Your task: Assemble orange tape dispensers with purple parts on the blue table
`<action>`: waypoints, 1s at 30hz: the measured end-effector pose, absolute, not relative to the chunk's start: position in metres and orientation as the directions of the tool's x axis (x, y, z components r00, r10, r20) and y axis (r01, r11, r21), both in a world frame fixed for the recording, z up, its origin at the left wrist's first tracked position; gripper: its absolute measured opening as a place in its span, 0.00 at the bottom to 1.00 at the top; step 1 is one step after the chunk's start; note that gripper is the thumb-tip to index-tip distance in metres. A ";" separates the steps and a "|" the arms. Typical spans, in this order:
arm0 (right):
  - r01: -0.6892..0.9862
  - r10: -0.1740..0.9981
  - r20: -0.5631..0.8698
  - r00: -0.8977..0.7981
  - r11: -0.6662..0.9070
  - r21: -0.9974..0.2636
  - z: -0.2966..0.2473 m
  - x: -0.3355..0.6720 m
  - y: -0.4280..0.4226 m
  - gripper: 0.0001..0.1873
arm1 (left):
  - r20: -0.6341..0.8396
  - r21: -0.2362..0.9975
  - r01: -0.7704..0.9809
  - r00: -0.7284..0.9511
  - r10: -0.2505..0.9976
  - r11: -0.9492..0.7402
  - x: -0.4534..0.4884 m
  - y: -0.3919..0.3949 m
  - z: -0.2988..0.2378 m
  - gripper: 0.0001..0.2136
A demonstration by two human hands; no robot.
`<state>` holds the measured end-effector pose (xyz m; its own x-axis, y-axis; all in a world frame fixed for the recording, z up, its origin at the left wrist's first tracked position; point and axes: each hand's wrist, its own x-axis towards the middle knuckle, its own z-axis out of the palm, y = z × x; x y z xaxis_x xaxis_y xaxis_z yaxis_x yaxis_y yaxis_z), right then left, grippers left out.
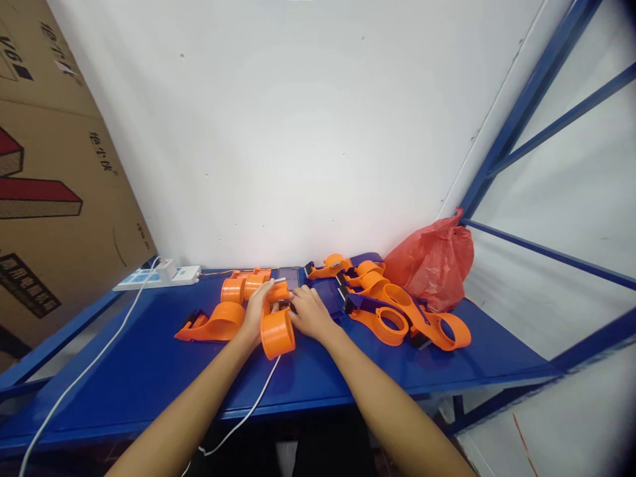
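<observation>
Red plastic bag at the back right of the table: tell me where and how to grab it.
The red plastic bag is probably best pinched at its gathered top, coming down from above. It narrows to that raised peak, while orange dispensers crowd its front and left. Its thin, wrinkled sides look slack, so they would likely give a poorer hold.

cardboard box (92, 185), left: "v6" (capital v) in dark print near upper left edge, partly framed by thin outline. chinese characters in black at upper part, repeated lower right; blurred, wording not confirmed. dark label (30, 285) at lower left: light chinese characters, slanted, not read with certainty. small print near box's right edge: too small. power strip (183, 275): blue markings, illegible.
</observation>
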<state>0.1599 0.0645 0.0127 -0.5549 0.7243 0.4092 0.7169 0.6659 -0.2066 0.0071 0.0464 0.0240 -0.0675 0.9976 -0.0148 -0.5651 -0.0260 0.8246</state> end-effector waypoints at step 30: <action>0.502 0.758 0.586 -0.286 0.639 -0.582 0.034 0.213 0.071 0.04 | 0.015 0.817 -0.575 -0.058 0.998 -0.046 -0.007 0.042 0.046 0.17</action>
<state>0.2127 0.0710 0.0337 -0.2861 0.7584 0.5857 0.5025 0.6392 -0.5822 -0.0072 0.0419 0.0461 -0.0580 0.9982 0.0152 -0.5746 -0.0458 0.8171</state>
